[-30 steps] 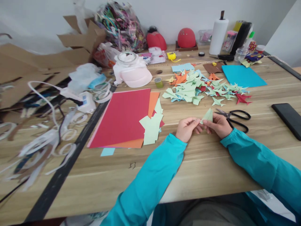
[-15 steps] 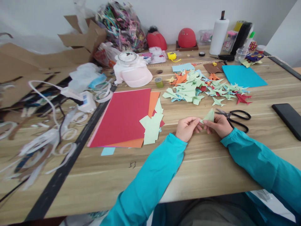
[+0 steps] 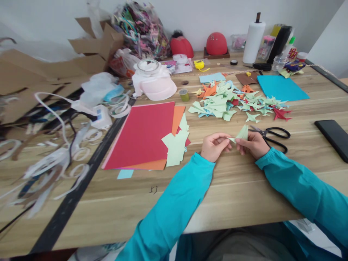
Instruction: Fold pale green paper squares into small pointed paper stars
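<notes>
Between my hands, just above the table, is a folded light green paper piece [image 3: 243, 134] with a narrow point toward the left. My right hand [image 3: 252, 144] pinches its body between thumb and fingers. The fingers of my left hand [image 3: 216, 145] are closed at its pointed left tip, though the exact contact is hard to make out. Black-handled scissors [image 3: 274, 137] lie right behind my right hand, partly covered by it. Beyond my hands spreads a pile of folded paper pieces [image 3: 219, 99], mostly light green, with some orange, red and blue.
Left of my hands are a stack of red and orange paper sheets [image 3: 141, 136] and light green paper pieces [image 3: 176, 146]. A phone [image 3: 333, 137] lies at the right. Blue paper [image 3: 282, 88], a thread spool [image 3: 184, 95] and a tape measure [image 3: 199, 65] are farther back. Cables and tape strips [image 3: 62, 156] clutter the left.
My left hand has shifted slightly left, and more of the green paper's pointed tip shows between my hands. My right hand has stayed nearly still.
</notes>
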